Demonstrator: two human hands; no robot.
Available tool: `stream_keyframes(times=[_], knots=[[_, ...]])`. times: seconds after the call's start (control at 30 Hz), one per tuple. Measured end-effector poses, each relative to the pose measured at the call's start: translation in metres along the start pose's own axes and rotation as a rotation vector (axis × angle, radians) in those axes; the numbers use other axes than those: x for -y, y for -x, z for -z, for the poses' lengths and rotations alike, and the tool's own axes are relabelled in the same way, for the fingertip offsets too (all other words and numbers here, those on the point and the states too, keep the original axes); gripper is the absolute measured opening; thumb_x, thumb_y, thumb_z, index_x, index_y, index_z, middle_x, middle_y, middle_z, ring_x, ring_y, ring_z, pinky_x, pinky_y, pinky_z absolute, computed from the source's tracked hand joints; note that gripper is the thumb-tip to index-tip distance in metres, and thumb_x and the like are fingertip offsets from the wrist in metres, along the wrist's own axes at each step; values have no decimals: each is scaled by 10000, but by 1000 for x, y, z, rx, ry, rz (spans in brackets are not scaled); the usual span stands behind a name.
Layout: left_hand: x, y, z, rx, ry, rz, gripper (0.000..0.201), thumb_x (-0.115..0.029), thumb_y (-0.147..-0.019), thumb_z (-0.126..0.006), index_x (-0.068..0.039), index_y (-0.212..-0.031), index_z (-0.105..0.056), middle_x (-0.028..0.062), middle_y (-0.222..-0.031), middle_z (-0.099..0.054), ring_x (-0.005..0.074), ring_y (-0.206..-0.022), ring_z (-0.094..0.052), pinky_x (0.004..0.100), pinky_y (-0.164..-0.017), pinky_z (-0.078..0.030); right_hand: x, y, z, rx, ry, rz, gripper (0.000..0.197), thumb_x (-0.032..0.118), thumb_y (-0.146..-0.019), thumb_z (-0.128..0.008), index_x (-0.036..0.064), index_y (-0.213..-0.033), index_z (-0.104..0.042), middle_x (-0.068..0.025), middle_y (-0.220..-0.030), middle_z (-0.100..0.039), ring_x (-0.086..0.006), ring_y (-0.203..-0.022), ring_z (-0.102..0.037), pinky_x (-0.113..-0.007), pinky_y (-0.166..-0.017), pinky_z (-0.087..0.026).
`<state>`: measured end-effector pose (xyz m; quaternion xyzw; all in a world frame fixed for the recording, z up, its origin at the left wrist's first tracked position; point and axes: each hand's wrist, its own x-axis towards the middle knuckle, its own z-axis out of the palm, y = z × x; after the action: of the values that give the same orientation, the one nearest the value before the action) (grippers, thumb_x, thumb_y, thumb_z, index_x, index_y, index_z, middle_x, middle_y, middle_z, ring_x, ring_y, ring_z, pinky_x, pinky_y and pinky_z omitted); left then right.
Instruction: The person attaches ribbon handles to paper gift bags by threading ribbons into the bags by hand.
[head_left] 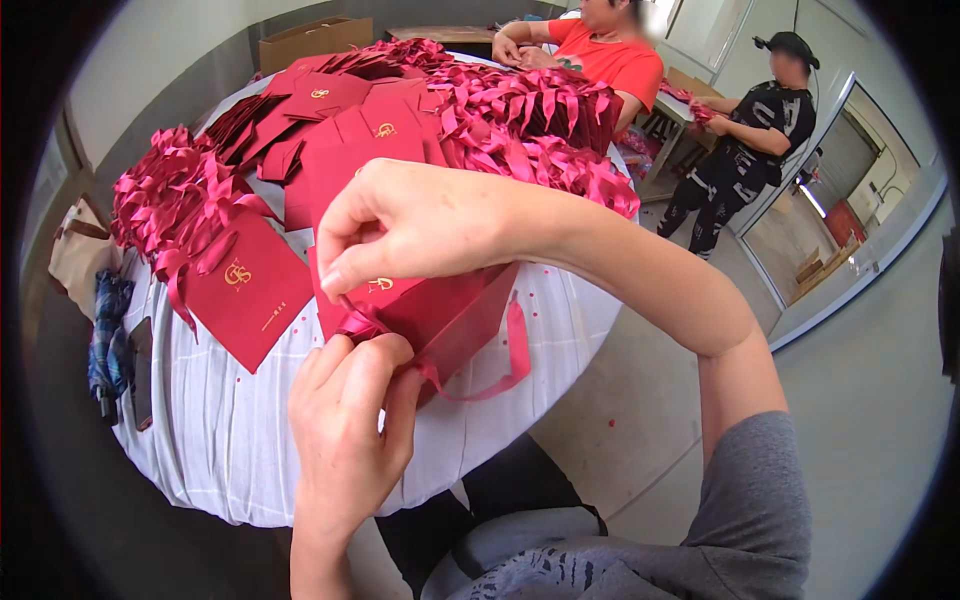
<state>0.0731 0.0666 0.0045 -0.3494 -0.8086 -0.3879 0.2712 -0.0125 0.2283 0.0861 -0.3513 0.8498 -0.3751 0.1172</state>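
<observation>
A dark red paper gift bag (470,315) with a gold emblem lies in front of me near the table's front edge. My left hand (350,425) is closed at the bag's near edge, its fingers pinching a shiny pink-red ribbon (362,322). From above, my right hand (415,215) reaches across the bag, thumb and fingertips closed on the upper end of that ribbon. A ribbon loop (515,350) hangs off the bag's right side. The ribbon where it meets the bag is partly hidden by my left fingers.
Left of the bag lies a flat red bag (235,300) beside a heap of ribboned bags (185,200). More stacked bags (535,110) cover the far side of the white tablecloth (210,420). A folded umbrella (108,330) hangs at the left edge. Two people work beyond the table.
</observation>
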Motion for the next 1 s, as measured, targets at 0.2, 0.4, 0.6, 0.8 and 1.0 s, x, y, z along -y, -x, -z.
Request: stream_keyframes(times=[0.2,0.4,0.6,0.8,1.0], knots=[[-3,-3,-2,8,-40,-77,311,59,-681,-696,-33,-972,-637,74,-729,-593,233,-621,-512,341,-578,-393,-15,-23,-3,6,-211,27,187,192,-842,-677,14,-879,-722,-48,-829,-697,-94,-791,-606,-258,-766,-461],[-9,-2,2,2,-87,-65,293,70,-678,-698,-27,-951,-653,72,-741,-607,228,-614,-515,336,-572,-401,-33,-60,-13,-78,-281,30,147,196,-768,-736,59,-823,-742,-45,-692,-632,-116,-615,-525,-297,-546,-418],[-10,-5,-2,10,-61,2,232,75,-688,-690,-15,-898,-645,76,-720,-609,223,-598,-523,333,-559,-407,-38,-51,-12,-186,-249,134,181,207,-777,-719,37,-838,-733,-69,-651,-627,-139,-572,-542,-321,-560,-449],[-4,-8,-6,-54,-52,92,194,64,-698,-685,-15,-871,-646,81,-722,-621,224,-589,-519,329,-554,-406,-18,17,-28,-917,93,518,117,102,-862,-640,-14,-848,-634,-101,-742,-606,-193,-622,-573,-306,-584,-460],[-1,-12,-6,-52,-100,44,206,65,-700,-682,-19,-886,-653,78,-724,-621,227,-594,-497,329,-561,-390,-38,98,-115,-683,37,258,231,97,-775,-762,-30,-873,-596,-117,-806,-571,-213,-681,-562,-304,-599,-464]])
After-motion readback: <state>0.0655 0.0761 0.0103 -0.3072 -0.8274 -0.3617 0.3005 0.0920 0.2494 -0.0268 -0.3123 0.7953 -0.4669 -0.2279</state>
